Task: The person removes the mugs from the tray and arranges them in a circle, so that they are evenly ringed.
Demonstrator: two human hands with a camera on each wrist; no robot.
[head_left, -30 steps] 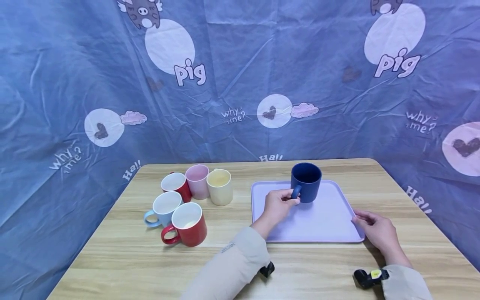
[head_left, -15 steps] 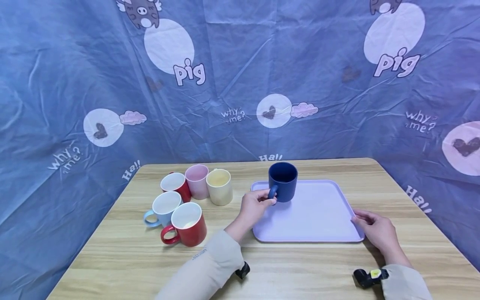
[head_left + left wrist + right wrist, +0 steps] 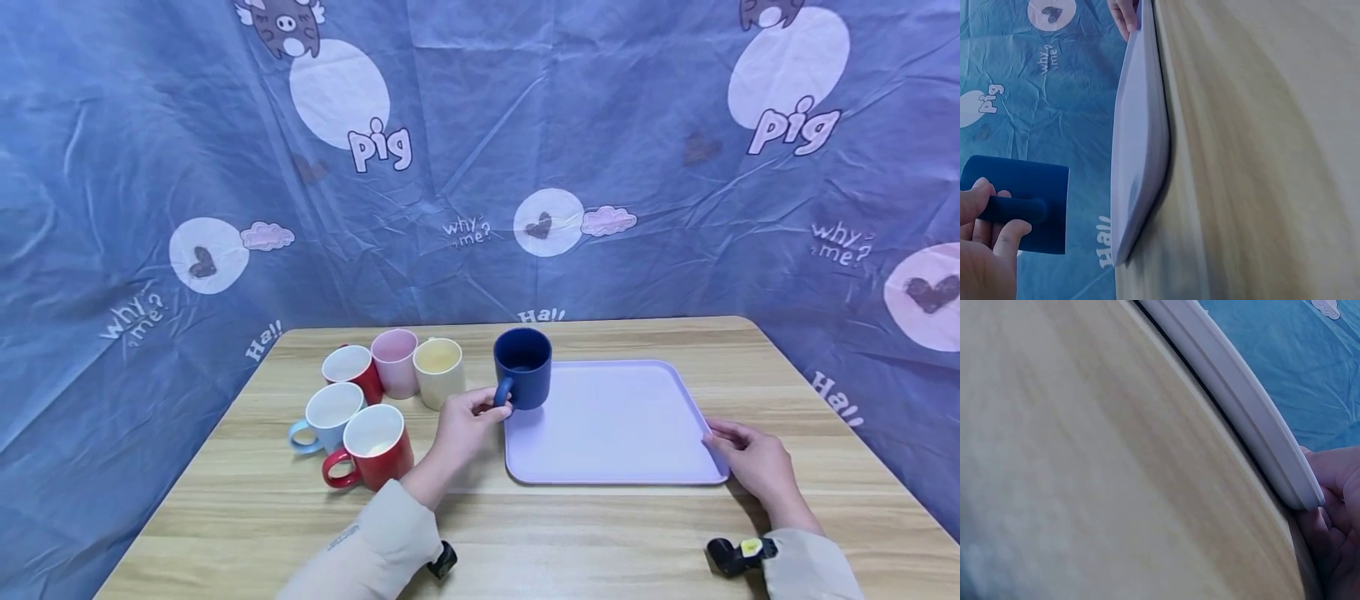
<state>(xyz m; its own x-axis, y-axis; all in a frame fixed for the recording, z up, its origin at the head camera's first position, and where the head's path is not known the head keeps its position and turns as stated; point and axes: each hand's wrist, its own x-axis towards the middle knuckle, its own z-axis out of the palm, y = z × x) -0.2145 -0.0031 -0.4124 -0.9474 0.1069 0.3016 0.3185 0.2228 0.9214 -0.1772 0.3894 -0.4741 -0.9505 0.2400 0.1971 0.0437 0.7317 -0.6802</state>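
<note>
A navy blue mug (image 3: pixel 529 377) hangs upright at the left edge of the lilac tray (image 3: pixel 618 429), raised off the surface in the left wrist view. My left hand (image 3: pixel 459 432) pinches its handle (image 3: pixel 1019 209) between thumb and fingers. On the opposite side, my right hand (image 3: pixel 756 467) grips the tray's right rim; the right wrist view shows the thumb above the rim (image 3: pixel 1260 419) and fingers below it. The tray lies flat on the wooden table with nothing on it.
Several mugs cluster at the left: a red one (image 3: pixel 386 458) in front, a light blue one (image 3: pixel 330 417), another red one (image 3: pixel 363 375), a pink one (image 3: pixel 395 367) and a cream one (image 3: pixel 441 379). A blue printed curtain (image 3: pixel 465 125) hangs behind the table (image 3: pixel 585 542).
My left hand has carried the navy mug leftward, from over the tray's middle to its left edge. My right hand and the tray have stayed in place.
</note>
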